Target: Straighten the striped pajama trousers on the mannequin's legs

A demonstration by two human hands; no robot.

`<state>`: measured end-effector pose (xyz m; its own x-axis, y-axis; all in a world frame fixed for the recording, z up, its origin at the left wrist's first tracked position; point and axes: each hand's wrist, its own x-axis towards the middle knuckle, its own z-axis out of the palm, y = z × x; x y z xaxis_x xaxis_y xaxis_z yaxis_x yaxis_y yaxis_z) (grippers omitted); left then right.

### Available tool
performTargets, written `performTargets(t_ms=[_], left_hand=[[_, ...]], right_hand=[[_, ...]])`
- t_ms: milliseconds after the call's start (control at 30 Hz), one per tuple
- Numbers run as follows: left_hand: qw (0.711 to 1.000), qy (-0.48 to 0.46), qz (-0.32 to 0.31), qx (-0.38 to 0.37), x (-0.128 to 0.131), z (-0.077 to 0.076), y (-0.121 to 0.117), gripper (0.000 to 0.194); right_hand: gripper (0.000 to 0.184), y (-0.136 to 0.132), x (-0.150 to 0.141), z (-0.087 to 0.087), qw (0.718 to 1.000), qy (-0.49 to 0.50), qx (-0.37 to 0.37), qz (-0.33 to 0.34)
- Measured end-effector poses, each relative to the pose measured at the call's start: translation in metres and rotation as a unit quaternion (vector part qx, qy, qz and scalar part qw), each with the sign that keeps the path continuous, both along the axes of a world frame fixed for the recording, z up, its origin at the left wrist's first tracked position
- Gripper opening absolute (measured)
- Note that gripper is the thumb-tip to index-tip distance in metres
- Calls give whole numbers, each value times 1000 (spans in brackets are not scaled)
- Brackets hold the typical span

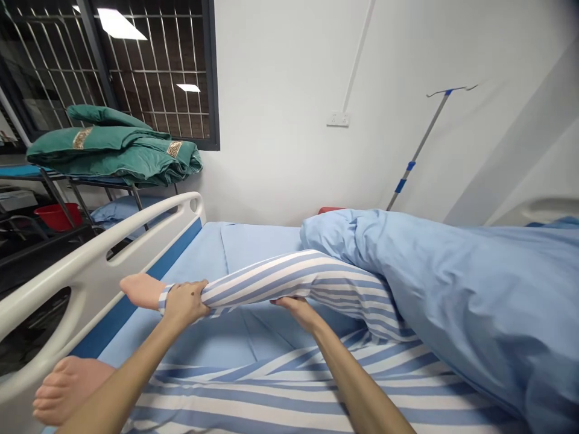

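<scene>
Striped-pyjama leg [289, 283], likely heavy and limp, best held at two points: left hand [185, 303] closed around the ankle, right hand [294, 307] cupped beneath the calf.

Bright, even indoor light fills the white wall [280, 78], with lamp glare [118, 23] on the window [154, 72]. Shadows seem soft, and the bed rail [85, 265] bows with edge distortion.

Head-worn camera looks forward and down over a hospital bed [253, 247].
</scene>
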<state>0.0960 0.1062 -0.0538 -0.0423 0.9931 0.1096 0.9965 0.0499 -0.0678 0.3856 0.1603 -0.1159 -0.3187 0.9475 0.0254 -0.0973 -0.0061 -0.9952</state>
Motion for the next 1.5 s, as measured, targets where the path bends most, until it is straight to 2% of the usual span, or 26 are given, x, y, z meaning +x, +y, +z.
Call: performTargets(t_ms=[100,233,300,367,567,700,800,900,1000,1100,1167,1267,1400,1500], left_hand=[[998,-55,16,20,27,-26,1,35],[990,-114,39,69,56,-67,0,34],[988,-118,55,89,62,-79,0,37],[988,-114,52,87,62,-82,0,38],[993,-107,40,34,51,-70,-3,37],[997,-68,33,4,28,-56,-8,40],[1000,-19,12,14,1,-33,-10,44],[999,44,-24,20,-21,1,-10,43],[994,96,-53,18,-27,33,-8,39],[991,115,-65,11,-22,49,-7,37],[992,115,-58,4,-20,50,-7,39],[994,107,-37,-9,-19,42,-8,42],[997,68,-20,-6,-18,31,-7,42],[999,35,-4,35,-6,21,-3,40]], right_hand=[[15,2,15,11,999,2,21,-38],[11,4,26,9,996,-8,36,-81],[12,5,27,6,996,-1,45,-76],[11,6,25,3,996,8,45,-73],[15,4,21,1,997,-15,28,-71],[20,-4,15,-3,998,-39,22,-36],[21,-9,2,-9,999,-28,-27,2],[25,-15,-15,-18,993,15,-97,61],[24,-20,-28,-28,981,37,-155,113],[17,-22,-34,-35,974,51,-182,128],[17,-22,-35,-35,971,75,-192,125],[21,-20,-35,-29,968,108,-197,109],[25,-16,-30,-9,973,153,-152,83],[22,-12,-18,11,976,191,-92,41]])
